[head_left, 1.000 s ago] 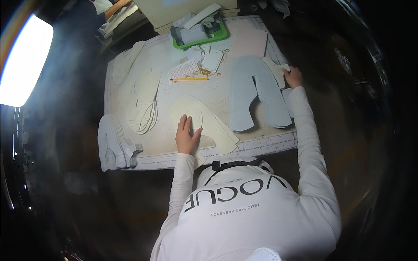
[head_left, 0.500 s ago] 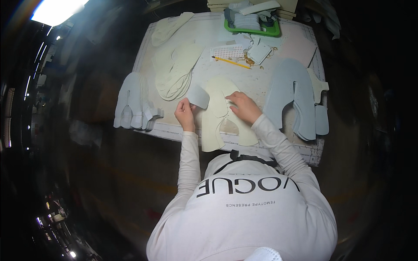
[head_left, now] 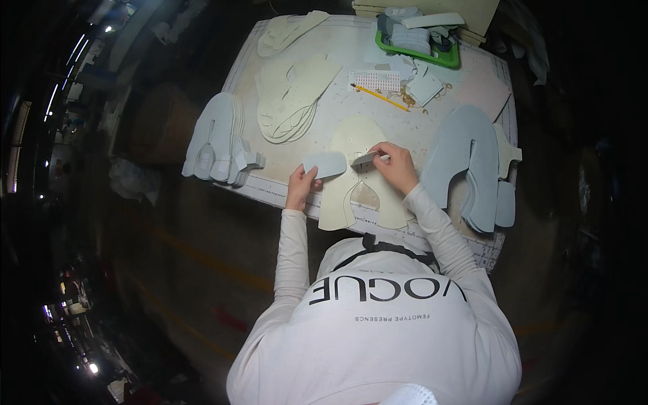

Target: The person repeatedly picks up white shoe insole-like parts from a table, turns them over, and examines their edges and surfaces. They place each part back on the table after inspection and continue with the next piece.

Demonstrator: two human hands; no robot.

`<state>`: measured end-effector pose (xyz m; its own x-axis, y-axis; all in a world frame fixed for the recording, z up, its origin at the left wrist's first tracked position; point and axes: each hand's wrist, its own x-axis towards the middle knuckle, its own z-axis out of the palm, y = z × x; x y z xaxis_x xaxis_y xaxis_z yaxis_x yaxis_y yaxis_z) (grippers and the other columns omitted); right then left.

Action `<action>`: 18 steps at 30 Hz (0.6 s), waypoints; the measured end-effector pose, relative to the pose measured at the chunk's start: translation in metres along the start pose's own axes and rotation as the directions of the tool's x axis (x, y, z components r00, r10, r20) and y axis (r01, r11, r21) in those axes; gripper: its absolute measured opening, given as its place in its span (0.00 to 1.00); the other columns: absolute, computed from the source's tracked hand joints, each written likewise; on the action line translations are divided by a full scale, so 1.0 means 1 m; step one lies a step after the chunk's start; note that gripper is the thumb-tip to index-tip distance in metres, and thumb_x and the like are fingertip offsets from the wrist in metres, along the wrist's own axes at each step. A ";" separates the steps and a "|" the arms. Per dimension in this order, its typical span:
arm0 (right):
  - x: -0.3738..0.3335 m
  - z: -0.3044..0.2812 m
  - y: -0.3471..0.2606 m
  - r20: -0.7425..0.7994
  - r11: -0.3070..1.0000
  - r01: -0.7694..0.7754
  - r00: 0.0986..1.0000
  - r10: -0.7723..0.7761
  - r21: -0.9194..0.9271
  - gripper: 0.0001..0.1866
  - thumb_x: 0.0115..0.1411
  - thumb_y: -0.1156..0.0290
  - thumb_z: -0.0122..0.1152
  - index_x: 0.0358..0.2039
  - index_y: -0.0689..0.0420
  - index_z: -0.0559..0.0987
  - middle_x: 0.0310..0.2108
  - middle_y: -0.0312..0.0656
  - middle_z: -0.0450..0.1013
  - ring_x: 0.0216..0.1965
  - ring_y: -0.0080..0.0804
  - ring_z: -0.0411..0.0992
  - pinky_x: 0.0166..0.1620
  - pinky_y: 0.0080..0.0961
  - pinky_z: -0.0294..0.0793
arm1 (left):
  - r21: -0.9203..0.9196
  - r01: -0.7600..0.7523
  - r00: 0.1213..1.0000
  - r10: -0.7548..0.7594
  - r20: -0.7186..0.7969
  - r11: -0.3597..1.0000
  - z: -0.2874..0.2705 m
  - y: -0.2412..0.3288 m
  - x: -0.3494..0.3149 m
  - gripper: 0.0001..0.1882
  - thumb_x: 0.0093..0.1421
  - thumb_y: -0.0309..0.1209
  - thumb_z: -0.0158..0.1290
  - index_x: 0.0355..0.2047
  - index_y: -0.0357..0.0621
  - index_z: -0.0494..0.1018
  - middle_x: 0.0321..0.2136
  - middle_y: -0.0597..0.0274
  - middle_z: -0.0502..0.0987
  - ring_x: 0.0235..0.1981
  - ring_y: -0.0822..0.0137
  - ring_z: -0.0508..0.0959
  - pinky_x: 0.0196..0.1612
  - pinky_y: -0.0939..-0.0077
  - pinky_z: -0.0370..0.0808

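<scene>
A light blue-grey rounded flat piece (head_left: 325, 165) is pinched between the thumb and fingers of my left hand (head_left: 303, 187). Over the middle of the table's front part, my right hand (head_left: 397, 166) grips a small dark grey flat piece (head_left: 363, 159), seen tilted. Beneath both lies a cream horseshoe-shaped cut piece (head_left: 347, 135), its two legs toward me and a gap between them. The tips of the two held pieces come close together above it; whether they touch I cannot tell.
Blue-grey horseshoe-shaped stacks lie at the left (head_left: 214, 128) and right (head_left: 451, 148). Cream pieces (head_left: 287, 101) are piled at the back left. Behind the work are a yellow pencil (head_left: 381, 98), a printed card (head_left: 378, 81) and a green tray (head_left: 442, 59) of cut pieces.
My right hand has lifted from the cream piece and now holds a dark grey piece. The left hand's piece has swung flatter, over the cream piece. The whole view has shifted slightly.
</scene>
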<state>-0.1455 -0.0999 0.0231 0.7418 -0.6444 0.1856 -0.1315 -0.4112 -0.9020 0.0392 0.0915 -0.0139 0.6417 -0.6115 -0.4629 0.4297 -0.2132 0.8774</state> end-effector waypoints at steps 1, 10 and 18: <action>-0.002 -0.006 -0.001 -0.006 0.997 -0.075 0.997 0.075 0.022 0.09 0.49 0.74 0.55 0.32 0.59 0.78 0.26 0.42 0.75 0.27 0.31 0.74 0.32 0.24 0.73 | -0.012 0.018 1.000 -0.018 -0.013 1.000 0.007 0.002 -0.001 0.16 0.56 0.26 0.54 0.45 0.42 0.67 0.30 0.67 0.76 0.23 0.76 0.74 0.28 0.84 0.73; -0.018 -0.044 -0.009 0.127 0.680 -0.354 0.924 0.361 0.642 0.14 0.59 0.73 0.54 0.47 0.60 0.73 0.31 0.30 0.73 0.27 0.11 0.68 0.26 0.07 0.65 | -0.073 -0.142 0.930 0.159 0.333 0.987 0.095 0.014 -0.039 0.31 0.57 0.24 0.51 0.59 0.50 0.53 0.46 0.64 0.68 0.44 0.72 0.72 0.41 0.77 0.75; -0.028 -0.037 -0.004 -0.085 0.784 -0.240 0.934 0.348 0.572 0.14 0.59 0.75 0.53 0.46 0.60 0.73 0.32 0.32 0.73 0.28 0.12 0.68 0.26 0.09 0.66 | -0.266 0.121 0.852 0.037 0.522 0.956 0.133 0.014 -0.052 0.22 0.68 0.41 0.35 0.60 0.52 0.53 0.50 0.67 0.66 0.45 0.77 0.71 0.38 0.79 0.74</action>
<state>-0.1902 -0.1040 0.0364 0.5908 -0.7997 -0.1070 0.0955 0.2009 -0.9749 -0.0723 0.0184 0.0394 0.2310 -0.9269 -0.2958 0.6573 -0.0755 0.7499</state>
